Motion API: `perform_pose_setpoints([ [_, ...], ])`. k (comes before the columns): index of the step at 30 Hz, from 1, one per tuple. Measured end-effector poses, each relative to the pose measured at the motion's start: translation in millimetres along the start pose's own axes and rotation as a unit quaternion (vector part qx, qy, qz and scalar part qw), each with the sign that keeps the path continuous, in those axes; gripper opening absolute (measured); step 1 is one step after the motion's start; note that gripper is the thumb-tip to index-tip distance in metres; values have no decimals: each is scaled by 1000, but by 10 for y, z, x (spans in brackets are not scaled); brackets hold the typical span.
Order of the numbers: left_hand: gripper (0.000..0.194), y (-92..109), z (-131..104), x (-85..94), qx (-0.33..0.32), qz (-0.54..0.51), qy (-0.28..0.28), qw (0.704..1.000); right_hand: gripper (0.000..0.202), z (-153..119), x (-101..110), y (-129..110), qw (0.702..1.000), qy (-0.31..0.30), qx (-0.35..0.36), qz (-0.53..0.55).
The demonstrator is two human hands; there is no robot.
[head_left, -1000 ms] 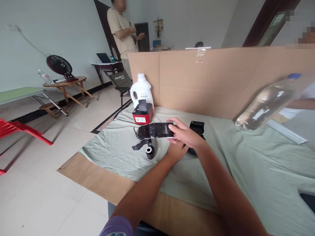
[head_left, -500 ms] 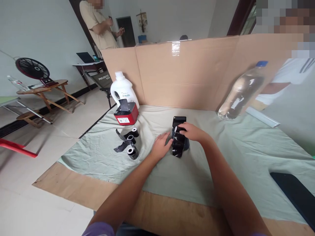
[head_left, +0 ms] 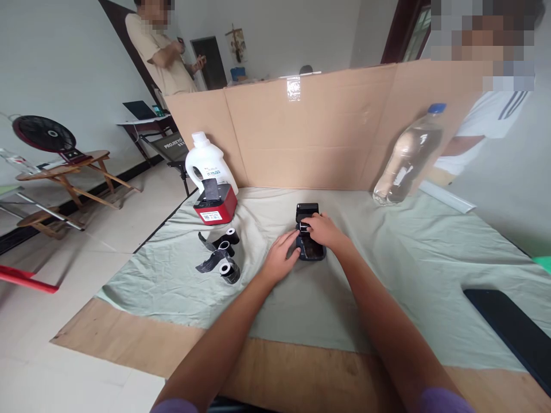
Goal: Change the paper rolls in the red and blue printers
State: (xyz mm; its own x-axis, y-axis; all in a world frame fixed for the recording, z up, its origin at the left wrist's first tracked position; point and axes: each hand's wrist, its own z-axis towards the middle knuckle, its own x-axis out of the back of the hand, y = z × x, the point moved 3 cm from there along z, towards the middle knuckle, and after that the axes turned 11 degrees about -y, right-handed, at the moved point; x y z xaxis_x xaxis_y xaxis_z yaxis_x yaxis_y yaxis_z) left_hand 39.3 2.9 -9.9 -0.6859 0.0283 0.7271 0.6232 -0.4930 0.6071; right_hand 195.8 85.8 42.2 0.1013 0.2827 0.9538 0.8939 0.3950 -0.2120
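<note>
My right hand (head_left: 328, 233) is pinching the black roll (head_left: 303, 227) between narrowed fingers, and the roll is meeting the open black device (head_left: 307, 210) just below its raised lid. My left hand (head_left: 279, 259) is lying on the green cloth (head_left: 275, 321), holding nothing, fingers loosely extended beside the device; whether they're touching it, I'm not able to tell.

Dark phone (head_left: 510, 330), cut off by right edge.
</note>
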Motion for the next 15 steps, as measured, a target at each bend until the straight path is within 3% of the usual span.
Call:
perform_pose_setpoints([
  [7, 54, 97, -29, 8, -61, 58, -34, 996, 32, 8, -8, 74, 991, 87, -77, 72],
  [11, 46, 146, -27, -16, -69, 92, -23, 993, 42, 22, 10, 125, 976, 143, -109, 122],
  [15, 34, 188, -29, -57, -62, 118, 1, 991, 53, 106, 11, 176, 957, 214, -34, 194],
])
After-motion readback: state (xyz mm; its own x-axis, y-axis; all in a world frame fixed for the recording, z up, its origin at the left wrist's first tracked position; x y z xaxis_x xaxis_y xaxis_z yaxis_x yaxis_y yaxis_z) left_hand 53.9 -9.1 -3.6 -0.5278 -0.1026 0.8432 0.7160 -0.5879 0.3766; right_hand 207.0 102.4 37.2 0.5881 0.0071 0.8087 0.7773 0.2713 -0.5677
